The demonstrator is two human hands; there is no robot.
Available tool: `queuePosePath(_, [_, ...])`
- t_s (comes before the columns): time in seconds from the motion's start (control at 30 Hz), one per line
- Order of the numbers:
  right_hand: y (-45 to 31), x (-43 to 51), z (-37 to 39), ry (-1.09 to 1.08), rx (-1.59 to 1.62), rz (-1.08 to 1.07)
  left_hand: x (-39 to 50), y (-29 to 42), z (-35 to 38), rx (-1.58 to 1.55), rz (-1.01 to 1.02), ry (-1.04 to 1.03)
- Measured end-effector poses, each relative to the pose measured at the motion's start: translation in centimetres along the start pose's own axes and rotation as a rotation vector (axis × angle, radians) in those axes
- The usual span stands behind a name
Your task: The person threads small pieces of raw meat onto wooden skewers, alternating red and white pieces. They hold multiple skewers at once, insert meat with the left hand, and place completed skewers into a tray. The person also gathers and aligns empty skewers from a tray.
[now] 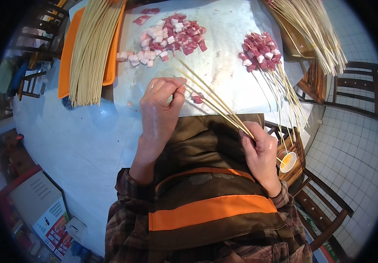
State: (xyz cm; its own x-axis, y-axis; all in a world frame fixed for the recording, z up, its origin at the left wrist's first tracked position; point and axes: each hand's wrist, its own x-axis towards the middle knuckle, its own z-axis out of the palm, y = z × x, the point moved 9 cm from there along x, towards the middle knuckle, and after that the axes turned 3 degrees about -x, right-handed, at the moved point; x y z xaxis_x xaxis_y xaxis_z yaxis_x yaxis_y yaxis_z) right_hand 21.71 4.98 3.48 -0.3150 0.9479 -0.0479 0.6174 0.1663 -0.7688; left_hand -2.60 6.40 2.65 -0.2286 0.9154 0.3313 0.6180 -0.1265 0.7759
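Note:
Several thin bamboo skewers [220,102] run from my right hand [259,144] up and leftward over the white work surface [228,79]. My right hand grips them near their lower ends. My left hand [162,98] is curled, thumb and forefinger pinched at the tip of one skewer; anything inside the curled fingers is hidden. Close to that tip is a small red meat piece [197,97]; whether it is threaded or lies behind the skewer, I cannot tell. Beyond my left hand lies a pile of red meat chunks [189,37] with white fat cubes [141,57] along its near left side.
An orange tray [65,72] holds a thick bundle of bare skewers [93,56] at left. Loaded meat skewers [261,54] lie at right, sticks overhanging the edge. More skewers [317,36] fill a tray at upper right. A white cup [288,162] and wooden chairs [356,85] stand rightward.

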Motion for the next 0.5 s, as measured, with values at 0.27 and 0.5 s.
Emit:
queuePosePath(0.27, [-2.3, 0.3, 1.0, 0.015, -0.084, -0.132, -0.3, 0.0, 0.0, -0.027, 0.081, 0.029])
queuePosePath(0.5, [-2.6, 1.4, 2.9, 0.059, -0.085, -0.186, -0.4, -0.3, -0.1, -0.057, 0.022, 0.037])
